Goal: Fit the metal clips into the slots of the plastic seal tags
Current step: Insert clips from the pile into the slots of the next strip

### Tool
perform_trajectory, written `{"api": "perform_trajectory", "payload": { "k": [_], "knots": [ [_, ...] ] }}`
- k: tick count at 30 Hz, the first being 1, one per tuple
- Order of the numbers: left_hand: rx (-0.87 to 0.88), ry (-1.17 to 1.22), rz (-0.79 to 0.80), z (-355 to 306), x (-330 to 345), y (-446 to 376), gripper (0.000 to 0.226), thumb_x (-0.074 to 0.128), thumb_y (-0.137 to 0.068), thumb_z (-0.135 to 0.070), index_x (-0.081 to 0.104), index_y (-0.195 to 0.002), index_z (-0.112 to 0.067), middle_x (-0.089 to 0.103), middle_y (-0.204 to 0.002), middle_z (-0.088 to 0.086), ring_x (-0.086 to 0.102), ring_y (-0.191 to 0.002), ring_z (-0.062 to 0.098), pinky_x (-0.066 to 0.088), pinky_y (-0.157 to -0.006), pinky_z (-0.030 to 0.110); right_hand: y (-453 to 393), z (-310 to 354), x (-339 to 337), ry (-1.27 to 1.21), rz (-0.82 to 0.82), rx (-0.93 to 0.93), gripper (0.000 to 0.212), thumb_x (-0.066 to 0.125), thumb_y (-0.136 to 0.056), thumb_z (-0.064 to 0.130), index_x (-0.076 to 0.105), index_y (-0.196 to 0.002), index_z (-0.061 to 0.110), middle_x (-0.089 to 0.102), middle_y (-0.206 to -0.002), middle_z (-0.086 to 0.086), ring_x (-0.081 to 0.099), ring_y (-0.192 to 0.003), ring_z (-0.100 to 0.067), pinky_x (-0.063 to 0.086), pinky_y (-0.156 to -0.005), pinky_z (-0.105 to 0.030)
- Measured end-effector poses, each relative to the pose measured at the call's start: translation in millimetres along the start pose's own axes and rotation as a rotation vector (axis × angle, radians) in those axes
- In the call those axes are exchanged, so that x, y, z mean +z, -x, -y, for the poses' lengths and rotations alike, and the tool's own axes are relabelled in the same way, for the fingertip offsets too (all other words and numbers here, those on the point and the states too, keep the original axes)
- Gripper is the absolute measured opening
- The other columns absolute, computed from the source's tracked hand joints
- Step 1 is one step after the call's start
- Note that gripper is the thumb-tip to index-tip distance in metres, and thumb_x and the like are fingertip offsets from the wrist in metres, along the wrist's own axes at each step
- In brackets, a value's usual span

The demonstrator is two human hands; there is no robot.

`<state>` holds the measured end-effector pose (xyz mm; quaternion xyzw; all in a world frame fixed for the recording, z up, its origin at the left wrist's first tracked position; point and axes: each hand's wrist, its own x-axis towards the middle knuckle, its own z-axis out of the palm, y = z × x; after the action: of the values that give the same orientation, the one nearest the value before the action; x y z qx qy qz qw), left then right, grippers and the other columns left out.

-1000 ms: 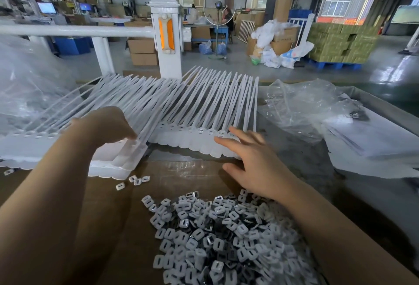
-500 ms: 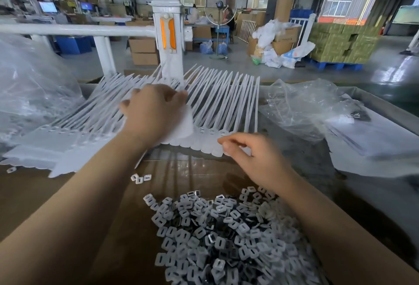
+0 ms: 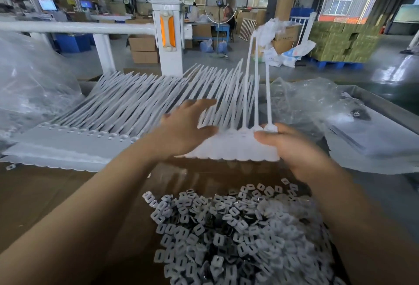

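A strip of tags is being handled; no clip is being fitted.

The tag strip [image 3: 235,146] is gripped at its end by the right hand [image 3: 292,148] and touched by the flat, open left hand [image 3: 183,130]. The clip pile [image 3: 238,234] lies untouched below both hands; filled slots cannot be told.

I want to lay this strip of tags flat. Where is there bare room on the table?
Bare brown tabletop lies left of the metal clip pile, in front of the left tag strip. Ahead is crowded with tags, right with plastic bags.
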<state>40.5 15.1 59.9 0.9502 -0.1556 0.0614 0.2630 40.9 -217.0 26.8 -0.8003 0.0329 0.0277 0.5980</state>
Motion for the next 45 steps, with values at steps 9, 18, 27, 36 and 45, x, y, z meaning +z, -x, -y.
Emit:
{"api": "perform_trajectory", "payload": {
  "k": [9,18,27,36,45],
  "knots": [
    [-0.130,-0.057,0.427,43.0,-6.0,-4.7,0.078,0.064,-0.090,-0.047,0.017,-0.153,-0.043,0.021,-0.163,-0.005,0.029,-0.144,0.021,0.027,-0.108,0.034,-7.7,-6.9,-13.3,0.310,-0.156,0.121,0.008,0.066,-0.086,0.016,0.058,-0.088,0.014,0.057,-0.087,-0.005,0.050,-0.072,-0.016,0.038,-0.062,-0.031],
    [-0.101,-0.102,0.543,38.9,-7.1,-1.5,0.092,0.086,-0.071,-0.031,0.035,-0.147,-0.036,0.039,-0.136,-0.004,0.041,-0.129,0.023,0.036,-0.108,0.040,19.2,8.2,19.3,0.808,0.194,-0.467,0.036,0.073,-0.085,0.023,0.066,-0.110,0.047,0.059,-0.096,0.013,0.054,-0.084,0.000,0.043,-0.073,-0.022],
    [-0.088,-0.168,0.612,32.7,-5.9,-1.2,0.070,0.087,-0.070,-0.031,0.048,-0.128,-0.033,0.051,-0.114,-0.006,0.052,-0.106,0.016,0.044,-0.085,0.031,20.9,4.1,34.0,0.715,0.510,-0.385,0.008,0.079,-0.080,0.034,0.073,-0.085,0.035,0.061,-0.065,0.014,0.055,-0.058,0.002,0.040,-0.057,-0.016],
    [-0.079,-0.130,0.647,30.5,-1.7,-1.8,0.069,0.091,-0.063,-0.033,0.050,-0.119,-0.036,0.051,-0.111,-0.008,0.054,-0.099,0.011,0.047,-0.076,0.028,28.3,4.7,47.8,0.695,0.569,-0.462,0.022,0.077,-0.083,0.030,0.074,-0.102,0.039,0.060,-0.072,0.010,0.052,-0.061,0.003,0.044,-0.061,-0.015],
    [-0.064,-0.075,0.639,37.2,1.3,-3.4,0.060,0.092,-0.058,-0.035,0.051,-0.100,-0.045,0.051,-0.108,-0.011,0.052,-0.095,0.006,0.043,-0.069,0.026,32.8,7.4,49.7,0.637,0.662,-0.419,0.016,0.077,-0.083,0.031,0.076,-0.094,0.043,0.063,-0.079,0.015,0.055,-0.070,0.002,0.047,-0.067,-0.020]
  ]
}}
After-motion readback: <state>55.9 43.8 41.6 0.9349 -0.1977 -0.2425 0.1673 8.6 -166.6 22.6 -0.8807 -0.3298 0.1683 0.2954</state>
